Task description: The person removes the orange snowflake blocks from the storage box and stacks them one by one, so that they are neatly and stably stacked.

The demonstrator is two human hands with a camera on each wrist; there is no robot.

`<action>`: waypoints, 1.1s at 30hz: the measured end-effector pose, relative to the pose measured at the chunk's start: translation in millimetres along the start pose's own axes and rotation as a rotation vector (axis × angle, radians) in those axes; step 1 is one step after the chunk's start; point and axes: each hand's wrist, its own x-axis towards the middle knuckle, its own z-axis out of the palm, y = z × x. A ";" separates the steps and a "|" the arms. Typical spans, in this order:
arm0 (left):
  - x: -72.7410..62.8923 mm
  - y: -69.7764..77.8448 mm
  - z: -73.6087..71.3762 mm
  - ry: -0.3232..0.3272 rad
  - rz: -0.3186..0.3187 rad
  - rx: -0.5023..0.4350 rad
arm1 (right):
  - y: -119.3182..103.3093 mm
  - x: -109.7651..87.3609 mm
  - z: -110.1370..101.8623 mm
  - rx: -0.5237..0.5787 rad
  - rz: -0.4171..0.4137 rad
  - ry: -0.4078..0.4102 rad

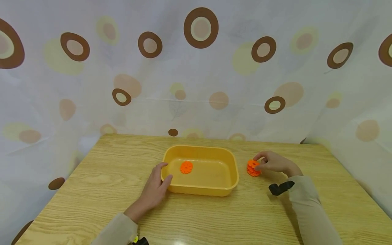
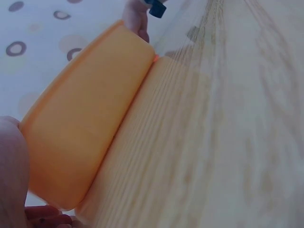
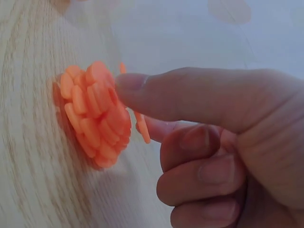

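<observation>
A shallow yellow plastic basin (image 1: 200,191) stands on the table, with one orange notched disc (image 1: 186,167) lying flat inside toward its left end. My left hand (image 1: 153,190) holds the basin's left end, thumb at the near corner and fingers on the left side. To the right of the basin is a small stack of orange notched discs (image 3: 92,118). My right hand (image 1: 277,163) is at this stack. Between its thumb and index finger it pinches a thin orange disc (image 3: 144,128), seen nearly edge-on and apart from the stack; the thumb hides part of it.
The wood-grain table (image 1: 196,217) extends around the basin to its far edge. Behind it and at both sides hangs a pale curtain (image 1: 196,71) with brown rings and spots. A black strap piece (image 1: 281,188) sticks out at the right wrist.
</observation>
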 end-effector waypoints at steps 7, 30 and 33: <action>0.0 -0.6 0.2 0.002 0.002 -0.001 | 1.1 0.0 0.9 0.021 0.019 -0.027; 0.3 -0.7 -0.6 0.005 0.000 0.003 | 5.0 -0.1 -1.0 0.099 -0.028 -0.063; 0.4 -1.5 0.0 0.003 0.001 0.002 | 4.9 0.7 0.2 0.093 -0.026 -0.044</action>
